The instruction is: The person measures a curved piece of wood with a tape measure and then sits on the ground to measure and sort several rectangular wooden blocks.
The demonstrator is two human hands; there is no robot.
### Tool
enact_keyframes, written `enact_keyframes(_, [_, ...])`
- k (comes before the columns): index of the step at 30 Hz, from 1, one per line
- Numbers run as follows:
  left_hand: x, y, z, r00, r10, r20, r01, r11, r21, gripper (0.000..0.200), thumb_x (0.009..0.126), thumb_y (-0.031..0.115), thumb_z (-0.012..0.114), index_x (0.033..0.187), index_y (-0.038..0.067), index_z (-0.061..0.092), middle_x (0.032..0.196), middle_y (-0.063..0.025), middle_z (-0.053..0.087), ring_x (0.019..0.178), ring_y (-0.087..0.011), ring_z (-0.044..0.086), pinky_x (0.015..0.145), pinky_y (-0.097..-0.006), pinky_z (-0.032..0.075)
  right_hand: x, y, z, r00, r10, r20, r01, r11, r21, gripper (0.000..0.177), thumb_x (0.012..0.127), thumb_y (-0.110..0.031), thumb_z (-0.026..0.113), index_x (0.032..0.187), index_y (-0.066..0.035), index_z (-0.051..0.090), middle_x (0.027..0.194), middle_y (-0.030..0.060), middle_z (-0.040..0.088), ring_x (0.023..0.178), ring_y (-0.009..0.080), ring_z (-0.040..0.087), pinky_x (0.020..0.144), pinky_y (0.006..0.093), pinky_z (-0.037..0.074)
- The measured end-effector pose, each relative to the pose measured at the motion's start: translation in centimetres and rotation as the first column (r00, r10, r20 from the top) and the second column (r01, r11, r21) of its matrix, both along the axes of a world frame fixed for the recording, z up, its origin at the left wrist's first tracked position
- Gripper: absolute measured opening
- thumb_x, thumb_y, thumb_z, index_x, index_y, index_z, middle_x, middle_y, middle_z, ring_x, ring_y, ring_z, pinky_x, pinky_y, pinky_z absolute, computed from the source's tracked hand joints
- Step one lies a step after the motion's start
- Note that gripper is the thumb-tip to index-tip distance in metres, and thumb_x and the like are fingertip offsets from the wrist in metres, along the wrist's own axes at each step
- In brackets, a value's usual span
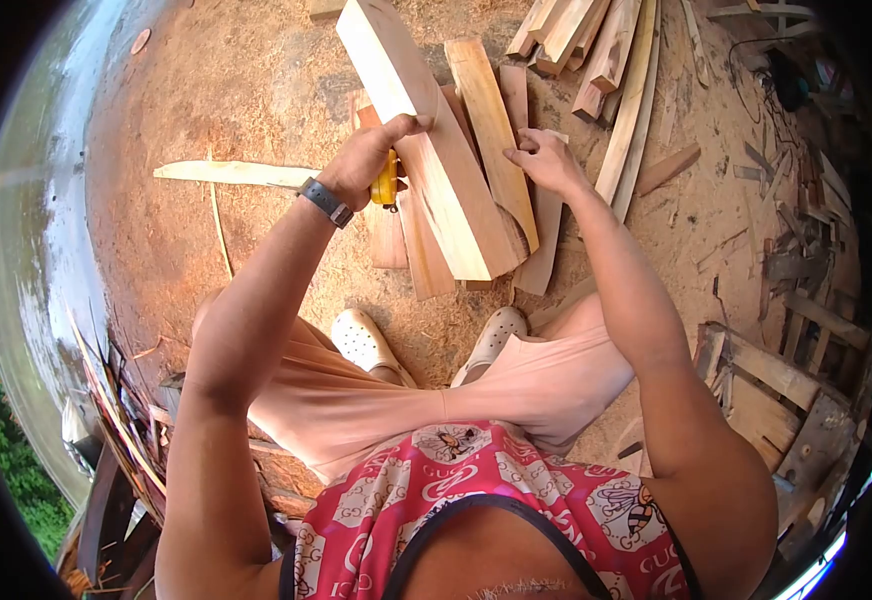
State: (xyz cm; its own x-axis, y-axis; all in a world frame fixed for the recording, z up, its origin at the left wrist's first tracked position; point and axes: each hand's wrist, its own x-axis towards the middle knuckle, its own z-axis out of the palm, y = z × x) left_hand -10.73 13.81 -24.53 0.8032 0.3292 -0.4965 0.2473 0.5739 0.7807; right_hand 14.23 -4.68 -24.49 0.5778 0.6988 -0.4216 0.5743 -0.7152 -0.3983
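A thick pale wooden beam (456, 200) lies at a slant over several flatter boards on the ground in front of me. My left hand (366, 160), with a watch on its wrist, is closed round a yellow tape measure (385, 183) at the beam's left side, its thumb on the beam. Right of the beam, my right hand (544, 158) has its thumb and fingers pinched together over a flat plank (496, 130). What those fingers hold, if anything, is too small to make out.
Several cut timbers (611, 60) lie at the upper right. A thin board (241, 173) is on the dusty ground to the left. Wooden crates (776, 385) and scraps stand at the right. My feet in pale clogs (361, 335) are below the boards.
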Motion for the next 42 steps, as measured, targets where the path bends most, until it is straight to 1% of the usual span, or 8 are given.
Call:
enact_keyframes(5, [-0.4, -0.1, 0.9, 0.999, 0.021, 0.044, -0.020, 0.999, -0.029, 0.061, 0.085, 0.050, 0.070, 0.116, -0.002, 0.062, 0.091, -0.0113, 0.066, 0.069, -0.0161, 0.063, 0.060, -0.0294, 0.054, -0.3, 0.4, 0.2, 1.000, -0.004, 0.013, 0.004, 1.000, -0.010, 0.067, 0.084, -0.043, 0.073, 0.136, -0.004, 0.057, 0.120, 0.0154, 0.069, 0.113, 0.0290, 0.065, 0.097, 0.0370, 0.049])
enact_keyframes(7, [-0.5, -0.1, 1.4, 0.999, -0.011, -0.042, 0.010, 1.000, -0.016, 0.061, 0.084, 0.050, 0.071, 0.115, -0.002, 0.063, 0.091, -0.0109, 0.066, 0.069, -0.0163, 0.063, 0.059, -0.0294, 0.054, -0.3, 0.6, 0.5, 0.999, 0.024, -0.025, -0.025, 0.999, -0.023, 0.070, 0.084, -0.043, 0.073, 0.135, 0.002, 0.055, 0.122, 0.0207, 0.067, 0.114, 0.0294, 0.064, 0.096, 0.0372, 0.050])
enact_keyframes(11, [-0.7, -0.4, 1.4, 0.997, 0.007, -0.072, -0.008, 1.000, -0.015, 0.062, 0.082, 0.049, 0.073, 0.115, -0.002, 0.063, 0.091, -0.0106, 0.066, 0.068, -0.0163, 0.063, 0.059, -0.0291, 0.053, -0.1, 0.8, -0.6, 0.999, 0.033, 0.008, -0.033, 0.999, -0.018, 0.070, 0.085, -0.044, 0.072, 0.136, 0.001, 0.055, 0.122, 0.0200, 0.067, 0.113, 0.0293, 0.065, 0.096, 0.0373, 0.050])
enact_keyframes(13, [-0.8, -0.2, 1.1, 0.997, -0.003, -0.075, 0.001, 0.999, -0.034, 0.061, 0.081, 0.048, 0.073, 0.115, -0.002, 0.063, 0.090, -0.0102, 0.066, 0.068, -0.0163, 0.063, 0.058, -0.0290, 0.053, 0.0, 1.2, -1.1, 0.999, 0.009, -0.032, -0.010, 0.999, -0.054, 0.072, 0.084, -0.044, 0.072, 0.139, -0.001, 0.054, 0.129, 0.0192, 0.064, 0.122, 0.0319, 0.059, 0.104, 0.0371, 0.046])
enact_keyframes(16, [-1.0, -0.5, 1.0, 0.997, 0.027, -0.079, -0.026, 1.000, 0.011, 0.064, 0.080, 0.053, 0.072, 0.118, 0.002, 0.066, 0.088, -0.0121, 0.066, 0.067, -0.0152, 0.063, 0.057, -0.0282, 0.053, -0.2, 1.4, -0.9, 1.000, 0.024, -0.020, -0.025, 0.998, -0.056, 0.072, 0.084, -0.045, 0.072, 0.139, -0.001, 0.054, 0.129, 0.0196, 0.064, 0.123, 0.0321, 0.059, 0.103, 0.0373, 0.046])
enact_keyframes(25, [-1.3, -0.5, 0.9, 0.996, 0.030, -0.083, -0.030, 1.000, -0.002, 0.056, 0.087, 0.048, 0.066, 0.118, 0.001, 0.067, 0.085, -0.0110, 0.065, 0.062, -0.0142, 0.060, 0.053, -0.0276, 0.050, -0.1, 1.5, -1.6, 1.000, 0.024, -0.016, -0.025, 0.998, -0.054, 0.071, 0.084, -0.045, 0.072, 0.138, -0.002, 0.055, 0.129, 0.0196, 0.063, 0.121, 0.0326, 0.060, 0.102, 0.0379, 0.047])
enact_keyframes(28, [-1.3, -0.4, 1.8, 0.995, 0.018, -0.098, -0.020, 1.000, -0.020, 0.056, 0.085, 0.044, 0.069, 0.116, -0.002, 0.063, 0.086, -0.0108, 0.066, 0.066, -0.0169, 0.063, 0.058, -0.0299, 0.054, -0.3, 1.5, -1.3, 0.999, 0.016, -0.031, -0.017, 0.998, -0.060, 0.071, 0.084, -0.046, 0.072, 0.138, -0.002, 0.055, 0.129, 0.0196, 0.063, 0.121, 0.0328, 0.060, 0.102, 0.0382, 0.047])
enact_keyframes(42, [-0.9, -0.6, 0.5, 0.996, 0.004, -0.092, -0.005, 1.000, -0.019, 0.055, 0.085, 0.044, 0.068, 0.116, -0.001, 0.065, 0.086, -0.0105, 0.067, 0.064, -0.0171, 0.064, 0.056, -0.0288, 0.054, -0.2, 1.4, -2.3, 0.999, 0.044, -0.009, -0.044, 0.998, -0.033, 0.069, 0.084, -0.045, 0.072, 0.135, -0.001, 0.057, 0.124, 0.0203, 0.065, 0.117, 0.0354, 0.061, 0.100, 0.0395, 0.048])
